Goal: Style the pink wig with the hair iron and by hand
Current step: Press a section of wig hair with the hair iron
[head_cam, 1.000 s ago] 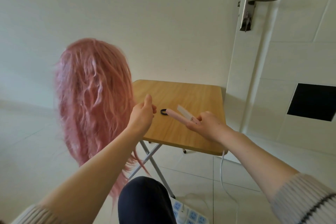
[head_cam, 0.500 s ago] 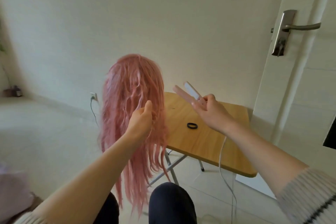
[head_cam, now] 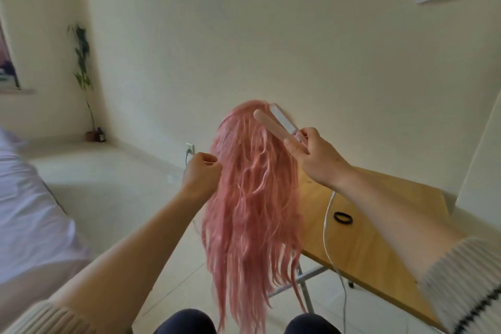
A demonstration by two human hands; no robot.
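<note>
The long pink wig [head_cam: 252, 198] hangs in the middle of the view, its strands falling to my knees. My left hand [head_cam: 202, 173] is at the wig's left edge with its fingers curled, pinching some strands there. My right hand [head_cam: 314, 156] grips the handle of the pink hair iron [head_cam: 276, 123], whose two plates stand apart and point up-left over the top right of the wig. The iron's white cord [head_cam: 326, 225] drops from my right hand across the table.
A wooden folding table [head_cam: 379, 247] stands to the right behind the wig, with a black hair tie [head_cam: 343, 217] on it. A wall socket [head_cam: 190, 148] is behind the left hand. A white bed edge [head_cam: 27, 211] lies left; a potted plant [head_cam: 84, 76] stands in the corner.
My right hand has lifted the iron from above the table up to the top of the wig. My left hand has moved from the wig's middle to its left edge. The view swung left.
</note>
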